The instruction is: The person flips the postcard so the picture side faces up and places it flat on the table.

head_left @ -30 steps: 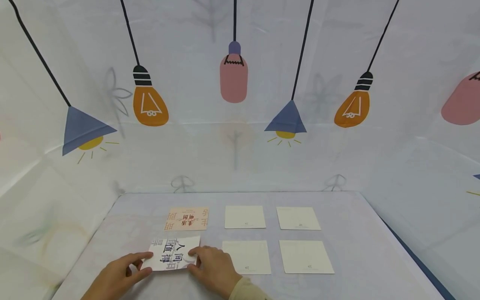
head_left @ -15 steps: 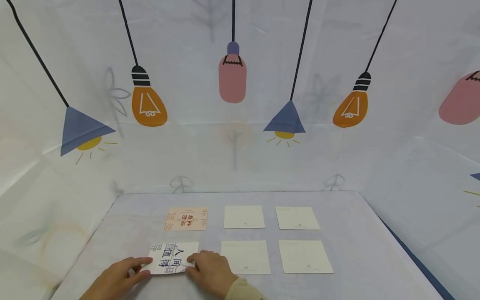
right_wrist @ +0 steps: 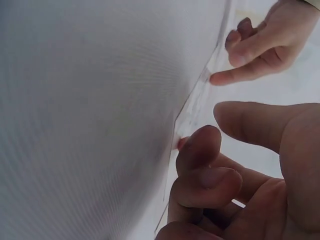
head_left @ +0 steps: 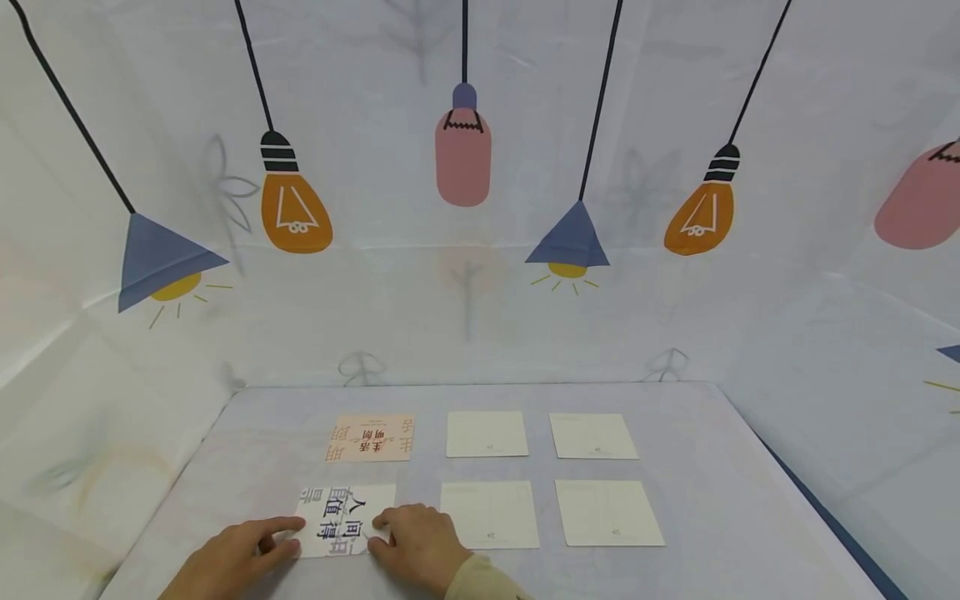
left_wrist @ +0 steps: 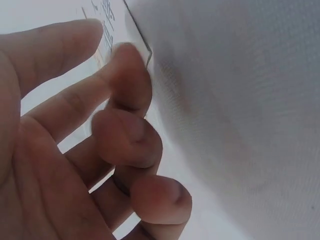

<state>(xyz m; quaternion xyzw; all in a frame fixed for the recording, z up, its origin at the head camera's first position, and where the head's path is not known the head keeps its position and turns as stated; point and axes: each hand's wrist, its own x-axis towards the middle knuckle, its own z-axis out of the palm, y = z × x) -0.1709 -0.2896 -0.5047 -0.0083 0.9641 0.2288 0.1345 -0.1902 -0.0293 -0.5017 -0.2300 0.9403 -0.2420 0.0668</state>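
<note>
A white card with large dark-blue characters [head_left: 337, 510] lies flat on the white-covered table, at the near left of the rows. My left hand [head_left: 228, 557] is at its left edge, index finger and thumb spread apart at the tips. At the opposite edge, my right hand [head_left: 422, 542] touches the card with index finger and thumb, also apart. In the left wrist view the card's corner [left_wrist: 135, 30] shows just beyond the fingertips, the other fingers loosely curled. The right wrist view shows the card edge-on [right_wrist: 192, 107] past that hand's relaxed fingers.
Behind the card lies a peach card with characters [head_left: 370, 438]. To the right are pale cards in two rows, two at the back [head_left: 487, 434] and two in front [head_left: 491, 515]. A white sheet [head_left: 480, 317] printed with hanging lamps encloses the table [head_left: 735, 500].
The card was tilted up at its far edge between both hands; it has come down toward me and now lies flat. Both hands followed it slightly nearer.
</note>
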